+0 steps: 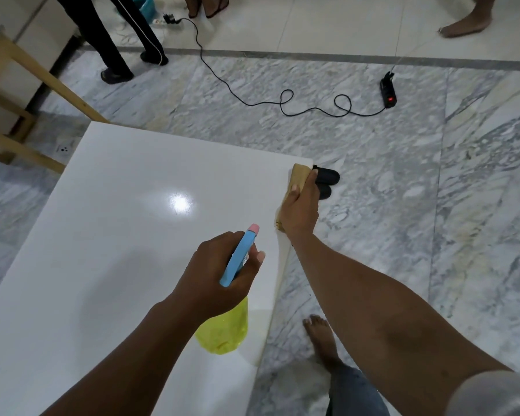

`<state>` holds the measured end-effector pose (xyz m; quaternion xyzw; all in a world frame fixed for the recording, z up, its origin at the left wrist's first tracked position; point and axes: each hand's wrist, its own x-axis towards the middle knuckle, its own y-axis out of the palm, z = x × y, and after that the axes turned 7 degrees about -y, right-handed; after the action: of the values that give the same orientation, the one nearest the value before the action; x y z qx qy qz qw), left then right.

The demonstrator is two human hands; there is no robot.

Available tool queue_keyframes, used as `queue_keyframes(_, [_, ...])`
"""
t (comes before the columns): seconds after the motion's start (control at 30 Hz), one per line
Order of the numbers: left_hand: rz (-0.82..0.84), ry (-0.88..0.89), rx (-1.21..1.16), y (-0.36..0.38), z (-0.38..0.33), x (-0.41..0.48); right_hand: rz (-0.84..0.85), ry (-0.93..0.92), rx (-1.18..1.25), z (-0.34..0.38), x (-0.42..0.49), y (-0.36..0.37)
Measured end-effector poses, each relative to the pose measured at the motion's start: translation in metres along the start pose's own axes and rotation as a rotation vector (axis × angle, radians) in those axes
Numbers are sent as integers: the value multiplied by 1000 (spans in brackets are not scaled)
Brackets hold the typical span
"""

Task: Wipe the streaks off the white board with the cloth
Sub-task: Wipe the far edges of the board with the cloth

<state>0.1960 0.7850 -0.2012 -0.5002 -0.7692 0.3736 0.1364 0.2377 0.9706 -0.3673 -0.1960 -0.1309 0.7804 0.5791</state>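
The white board (108, 235) lies flat and glossy across the left and middle of the head view, with a light glare near its centre. My right hand (299, 211) presses a tan cloth (299, 175) onto the board's right edge, close to the far right corner. My left hand (219, 271) hovers over the board nearer to me, gripping a spray bottle (225, 328) with a yellow body and a blue trigger head with a pink tip. I cannot make out any streaks on the surface.
A black pair of slippers (326, 181) lies on the marble floor just past the board's corner. A black cable and power strip (388, 90) trail across the floor. A wooden frame (27, 94) stands at left. Other people's legs and feet are at the top.
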Motion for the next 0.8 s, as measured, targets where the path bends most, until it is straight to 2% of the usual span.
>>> queue_keyframes(0.27, [-50, 28, 1, -2, 18, -80, 9, 10, -36, -13, -77, -1])
queue_keyframes(0.8, [-46, 8, -40, -2, 76, -332, 53, 68, -32, -55, -366, 2])
